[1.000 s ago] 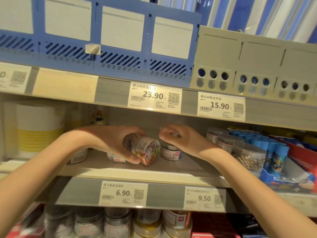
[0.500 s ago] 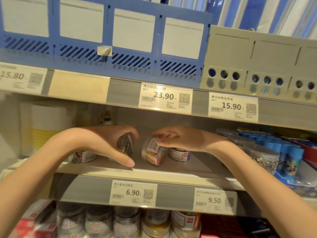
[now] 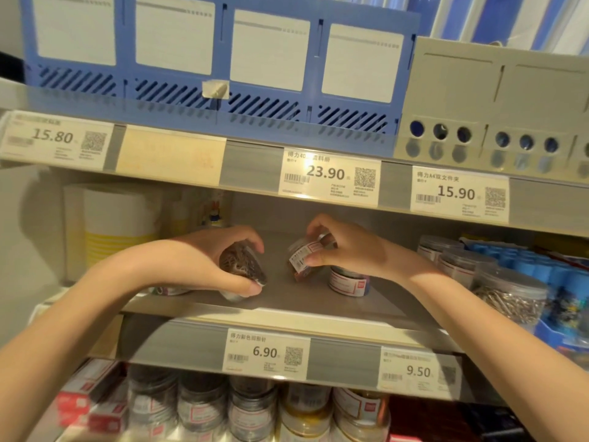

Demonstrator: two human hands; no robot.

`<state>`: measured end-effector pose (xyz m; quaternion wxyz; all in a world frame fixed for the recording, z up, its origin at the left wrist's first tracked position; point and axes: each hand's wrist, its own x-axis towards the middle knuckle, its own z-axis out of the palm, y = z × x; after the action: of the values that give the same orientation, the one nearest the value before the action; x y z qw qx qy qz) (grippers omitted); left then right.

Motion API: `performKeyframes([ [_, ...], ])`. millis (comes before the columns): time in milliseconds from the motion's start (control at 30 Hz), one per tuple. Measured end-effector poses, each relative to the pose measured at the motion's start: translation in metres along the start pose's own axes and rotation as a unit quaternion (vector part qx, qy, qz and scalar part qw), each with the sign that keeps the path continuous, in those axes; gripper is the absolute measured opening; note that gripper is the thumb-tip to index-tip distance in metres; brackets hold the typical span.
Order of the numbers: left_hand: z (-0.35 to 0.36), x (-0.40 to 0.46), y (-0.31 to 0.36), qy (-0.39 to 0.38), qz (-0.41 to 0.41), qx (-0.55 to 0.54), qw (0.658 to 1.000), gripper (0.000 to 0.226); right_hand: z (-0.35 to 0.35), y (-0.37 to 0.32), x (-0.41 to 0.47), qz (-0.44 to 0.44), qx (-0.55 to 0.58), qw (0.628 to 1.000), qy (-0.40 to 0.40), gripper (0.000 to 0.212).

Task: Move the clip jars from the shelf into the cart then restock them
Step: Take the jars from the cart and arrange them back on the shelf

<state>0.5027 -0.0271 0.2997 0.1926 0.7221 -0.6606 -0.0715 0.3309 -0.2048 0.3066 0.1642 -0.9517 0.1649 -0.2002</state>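
Both hands reach into the middle shelf (image 3: 287,301). My left hand (image 3: 204,263) grips a tilted clear clip jar (image 3: 242,266) full of dark clips, thumb under its lid. A second tilted jar (image 3: 301,258) with a white label is pinched by my right hand (image 3: 344,247) just above the shelf. Below that hand a third jar (image 3: 349,282) stands upright on the shelf. Part of another jar (image 3: 169,290) shows under my left wrist.
Clear jars of silver clips (image 3: 510,295) and blue tubes (image 3: 541,272) crowd the shelf's right end. White and yellow rolls (image 3: 118,224) stand at the left. Blue and grey file boxes fill the shelf above. Several jars (image 3: 255,406) line the shelf below.
The right hand has lifted and tilted its jar, turning the white label outward. The left hand has turned its jar further, lid down toward the shelf. The camera has moved closer.
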Motion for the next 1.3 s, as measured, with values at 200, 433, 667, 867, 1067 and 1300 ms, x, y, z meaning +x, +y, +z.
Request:
performKeyframes([
  [200, 0.000, -0.001, 0.004, -0.005, 0.019, -0.013, 1.000, 0.046, 0.005, 0.005, 0.007, 0.008, -0.029, 0.999, 0.014, 0.041],
  [433, 0.005, 0.003, 0.008, -0.006, 0.057, -0.018, 0.998, 0.045, 0.015, 0.013, 0.008, -0.022, -0.059, 0.998, 0.007, 0.037],
  [667, 0.014, 0.009, 0.013, -0.011, 0.069, -0.027, 0.997, 0.044, 0.007, 0.014, 0.005, -0.016, -0.085, 0.996, -0.007, 0.032],
  [867, 0.019, 0.017, 0.022, -0.024, 0.090, -0.032, 0.995, 0.041, -0.013, 0.008, -0.014, -0.018, -0.118, 0.993, 0.006, 0.032],
  [1067, 0.027, 0.027, 0.034, -0.029, 0.122, -0.032, 0.992, 0.038, -0.039, 0.005, -0.040, 0.035, -0.121, 0.992, -0.018, 0.031],
  [1300, 0.042, 0.040, 0.056, -0.030, 0.175, -0.052, 0.983, 0.039, -0.069, 0.010, -0.083, 0.077, -0.157, 0.984, 0.039, 0.026],
])
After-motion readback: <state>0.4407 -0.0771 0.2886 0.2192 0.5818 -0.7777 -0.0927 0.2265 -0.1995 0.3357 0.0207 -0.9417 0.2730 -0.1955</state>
